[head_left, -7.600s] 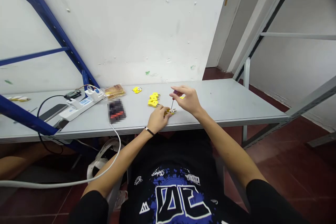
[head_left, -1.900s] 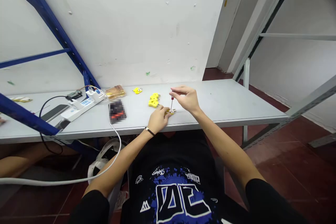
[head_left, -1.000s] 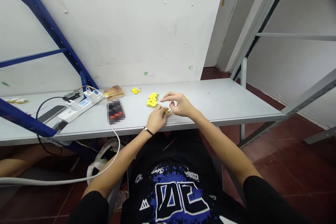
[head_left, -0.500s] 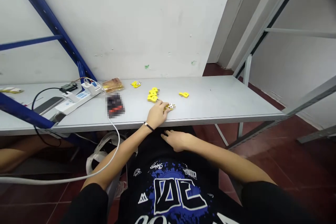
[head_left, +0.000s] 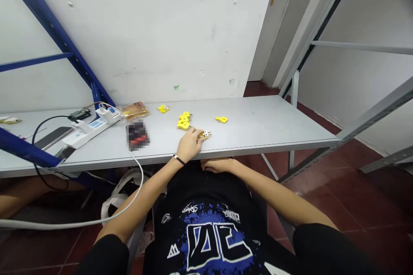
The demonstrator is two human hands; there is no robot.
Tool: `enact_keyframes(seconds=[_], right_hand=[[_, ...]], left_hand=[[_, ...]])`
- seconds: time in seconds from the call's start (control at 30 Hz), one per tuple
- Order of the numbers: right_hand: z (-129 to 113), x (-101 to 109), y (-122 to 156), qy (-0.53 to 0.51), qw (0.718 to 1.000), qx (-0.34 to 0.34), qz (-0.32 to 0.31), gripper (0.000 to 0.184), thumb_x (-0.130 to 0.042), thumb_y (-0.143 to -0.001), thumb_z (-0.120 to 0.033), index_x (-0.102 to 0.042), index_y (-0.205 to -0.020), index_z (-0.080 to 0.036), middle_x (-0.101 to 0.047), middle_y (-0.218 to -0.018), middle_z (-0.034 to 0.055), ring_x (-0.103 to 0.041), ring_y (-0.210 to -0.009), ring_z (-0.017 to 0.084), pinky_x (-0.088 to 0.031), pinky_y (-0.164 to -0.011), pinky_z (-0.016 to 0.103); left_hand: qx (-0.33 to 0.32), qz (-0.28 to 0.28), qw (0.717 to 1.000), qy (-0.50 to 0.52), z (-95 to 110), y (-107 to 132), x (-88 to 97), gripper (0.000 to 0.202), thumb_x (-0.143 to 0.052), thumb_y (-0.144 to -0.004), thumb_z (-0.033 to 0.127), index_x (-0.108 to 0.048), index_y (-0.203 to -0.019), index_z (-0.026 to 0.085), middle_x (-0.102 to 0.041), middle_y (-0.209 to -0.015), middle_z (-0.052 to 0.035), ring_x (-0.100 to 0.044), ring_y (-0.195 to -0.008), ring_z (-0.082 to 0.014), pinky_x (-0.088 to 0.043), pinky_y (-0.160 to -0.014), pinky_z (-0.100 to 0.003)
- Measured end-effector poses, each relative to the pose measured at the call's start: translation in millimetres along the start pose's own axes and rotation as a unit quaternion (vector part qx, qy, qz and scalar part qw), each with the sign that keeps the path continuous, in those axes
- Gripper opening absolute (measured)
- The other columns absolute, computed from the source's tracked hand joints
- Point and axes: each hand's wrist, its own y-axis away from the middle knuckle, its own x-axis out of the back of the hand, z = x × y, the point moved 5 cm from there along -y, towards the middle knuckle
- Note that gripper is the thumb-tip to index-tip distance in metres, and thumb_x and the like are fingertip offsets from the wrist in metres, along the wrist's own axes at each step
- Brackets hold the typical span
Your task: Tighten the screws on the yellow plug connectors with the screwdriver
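My left hand [head_left: 189, 145] is on the table near its front edge, fingers closed on a yellow two-pin plug [head_left: 205, 134] whose pins point right. Just behind the fingers lie several yellow plugs [head_left: 183, 125] in a close group. Farther back is another yellow plug piece [head_left: 163, 108], with a white part and pins. A flat yellow piece [head_left: 221, 119] lies alone to the right. Below the table edge my right hand [head_left: 218, 165] rests on my lap, fingers loosely bent and apart, with nothing visible in it.
Left on the grey table [head_left: 274, 124] are a blurred dark and red packet [head_left: 137, 135], a clear bag with amber contents [head_left: 134, 110], a white power strip [head_left: 92, 128] and a phone [head_left: 53, 137]. A white cable [head_left: 138, 189] crosses over my left forearm. Blue rack posts stand left.
My right hand has moved up toward the table edge and its fingers have bent more. The left hand still holds the plug. The whole view has shifted slightly.
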Motion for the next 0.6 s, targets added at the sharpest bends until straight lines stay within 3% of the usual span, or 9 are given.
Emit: enact_keyframes(seconds=[0.13,0.27,0.37,0.47,0.6], right_hand=[[-21,3,0,0.007,0.999,0.045,-0.003,0.024,-0.054,-0.092,-0.001,-0.071,-0.095,-0.017,-0.071,-0.100,0.0054,-0.064,-0.089,0.015,-0.052,-0.083,0.027],[-73,12,-1,0.036,0.989,0.132,0.046,0.020,-0.051,-0.102,-0.019,-0.071,-0.104,-0.018,-0.071,-0.101,0.0098,-0.061,-0.095,0.020,-0.051,-0.082,0.031],[-108,12,-5,-0.054,0.975,0.197,0.082,0.022,-0.049,-0.104,-0.026,-0.070,-0.107,-0.018,-0.073,-0.104,0.0081,-0.062,-0.096,0.018,-0.050,-0.086,0.028],[-107,4,-14,-0.142,0.973,0.155,0.097,0.020,-0.054,-0.103,-0.028,-0.070,-0.105,-0.016,-0.075,-0.102,0.0077,-0.065,-0.095,0.017,-0.051,-0.090,0.029],[-80,-13,-23,-0.215,0.973,0.076,0.033,0.024,-0.052,-0.104,-0.029,-0.069,-0.110,-0.014,-0.075,-0.108,0.0096,-0.070,-0.095,0.017,-0.052,-0.090,0.028]], left_hand=[[-0.004,0.004,1.000,-0.001,1,0,0.2,0.029,-0.059,-0.099,0.027,-0.067,-0.125,0.019,-0.064,-0.109,-0.0081,-0.066,-0.097,-0.0228,-0.053,-0.090,-0.034],[-0.005,0.007,1.000,0.003,1,1,0.2,0.028,-0.059,-0.099,0.027,-0.067,-0.124,0.020,-0.063,-0.109,-0.0076,-0.065,-0.096,-0.0219,-0.053,-0.089,-0.033],[-0.003,0.007,1.000,0.005,1,1,0.1,0.027,-0.059,-0.099,0.028,-0.067,-0.124,0.020,-0.063,-0.108,-0.0073,-0.065,-0.095,-0.0216,-0.053,-0.090,-0.033],[-0.003,0.005,1.000,0.000,1,1,-0.1,0.028,-0.058,-0.099,0.027,-0.067,-0.124,0.020,-0.064,-0.109,-0.0073,-0.065,-0.096,-0.0217,-0.052,-0.090,-0.033],[-0.003,0.002,1.000,-0.004,1,1,-0.3,0.028,-0.058,-0.099,0.027,-0.067,-0.124,0.019,-0.064,-0.109,-0.0079,-0.065,-0.096,-0.0219,-0.053,-0.090,-0.034]])
